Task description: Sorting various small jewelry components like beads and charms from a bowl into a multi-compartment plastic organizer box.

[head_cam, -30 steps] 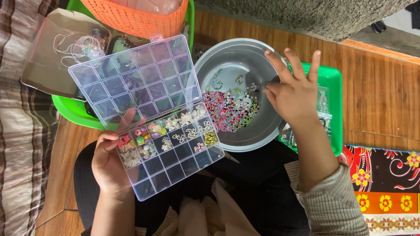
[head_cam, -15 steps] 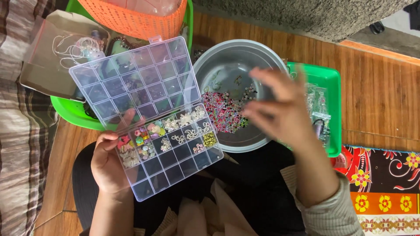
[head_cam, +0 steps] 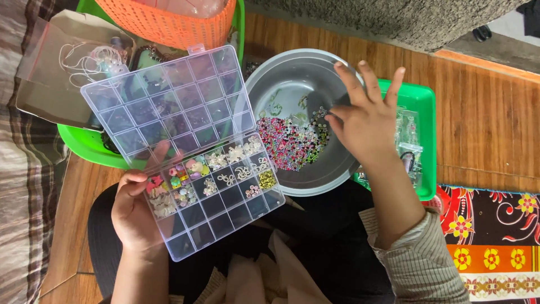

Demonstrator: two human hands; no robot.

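Note:
My left hand (head_cam: 135,211) holds a clear plastic compartment box (head_cam: 216,197) by its left edge, thumb on top. Its hinged lid (head_cam: 166,101) stands open and tilted away. A few compartments hold small coloured beads and charms (head_cam: 185,171). My right hand (head_cam: 365,121) hovers with fingers spread over the right side of a metal bowl (head_cam: 281,73), thumb and forefinger near a heap of small pink, white and dark beads (head_cam: 292,141) in it. Whether it pinches a bead is not visible.
An orange mesh basket (head_cam: 169,19) sits in a green tray (head_cam: 93,149) at the top left, beside a clear packet with white cord (head_cam: 67,67). Another green tray (head_cam: 419,101) with small clear bags lies right of the bowl. A patterned mat (head_cam: 495,236) covers the wooden floor (head_cam: 484,112).
My right hand has moved left from the bowl's right rim to above the bead heap. The box and my left hand have stayed in place.

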